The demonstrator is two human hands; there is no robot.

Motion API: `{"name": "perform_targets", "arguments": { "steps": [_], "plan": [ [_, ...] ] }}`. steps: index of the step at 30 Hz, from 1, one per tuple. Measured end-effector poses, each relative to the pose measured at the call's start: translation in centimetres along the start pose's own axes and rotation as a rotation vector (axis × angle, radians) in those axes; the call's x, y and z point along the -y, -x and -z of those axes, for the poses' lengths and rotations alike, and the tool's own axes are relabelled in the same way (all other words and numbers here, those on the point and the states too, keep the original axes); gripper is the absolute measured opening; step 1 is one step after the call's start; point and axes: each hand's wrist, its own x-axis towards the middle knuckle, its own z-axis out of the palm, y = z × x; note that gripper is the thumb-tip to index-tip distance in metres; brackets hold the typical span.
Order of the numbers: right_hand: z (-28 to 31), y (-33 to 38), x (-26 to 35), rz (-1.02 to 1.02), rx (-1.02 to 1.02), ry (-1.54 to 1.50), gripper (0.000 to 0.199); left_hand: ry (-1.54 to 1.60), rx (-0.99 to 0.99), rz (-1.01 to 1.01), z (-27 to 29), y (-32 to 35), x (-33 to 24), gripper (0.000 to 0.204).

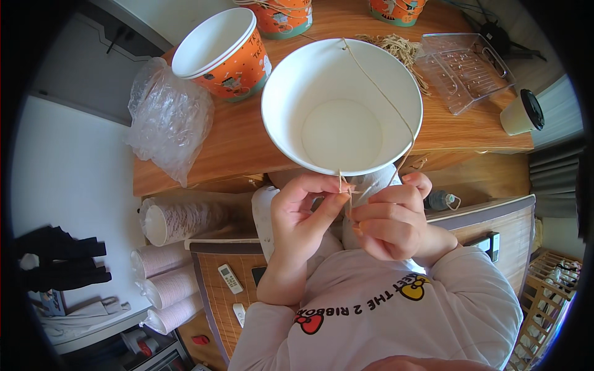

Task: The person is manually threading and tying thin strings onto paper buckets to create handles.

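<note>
Large white paper bucket (341,99), open top toward cam, is held up over the near edge of the wooden table (241,136). Thin tan string (380,93) runs from far rim across the inside to near rim. Left hand (300,216) & right hand (393,219) sit just below the rim, fingers pinched shut on string ends; whether they also grip the bucket, can't tell. Behind-left: orange printed paper bucket (226,52), crumpled clear plastic bag (167,117). Right: clear plastic tray (464,71), white lidded cup (523,112).
</note>
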Motion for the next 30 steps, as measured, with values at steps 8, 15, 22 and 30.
{"name": "perform_targets", "arguments": {
  "steps": [8,15,22,30],
  "plan": [
    [0.9,-1.1,-0.2,-0.133,0.061,0.01,0.033,0.286,-0.007,0.066,0.0,0.2,-0.2,0.014],
    [0.2,-1.6,-0.1,-0.161,-0.094,-0.138,0.037,0.284,-0.031,0.073,-0.2,0.0,-0.5,0.015],
    [0.5,-2.2,-1.0,-0.075,-0.035,-0.111,0.038,0.238,-0.037,0.092,0.2,0.3,-0.2,0.019],
    [0.3,-2.5,-1.1,0.035,-0.033,-0.025,0.041,0.299,0.094,0.011,0.7,0.3,0.6,0.023]
  ]
}}
